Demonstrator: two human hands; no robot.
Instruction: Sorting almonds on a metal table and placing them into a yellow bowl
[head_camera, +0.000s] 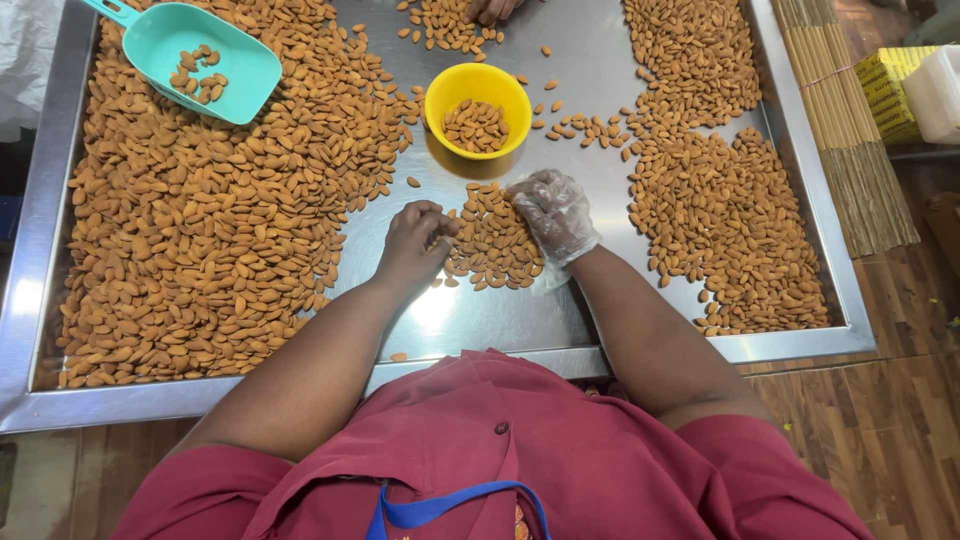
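Observation:
My left hand (415, 243) is bare and rests on the steel tray (470, 320), its curled fingertips touching the left edge of a small heap of almonds (495, 245). My right hand (555, 215), in a clear plastic glove, rests its fingers on the right side of the same heap. Just beyond the heap stands a yellow bowl (478, 88) with some almonds inside. A large mass of almonds (215, 215) covers the tray's left half. Another pile of almonds (725, 215) lies on the right.
A teal scoop (235, 45) holding a few almonds lies on the left pile. Another person's hand (492, 10) reaches in at the far edge. Right of the tray lie bundled sticks (850, 170), a yellow box (885, 85) and a white container (940, 95).

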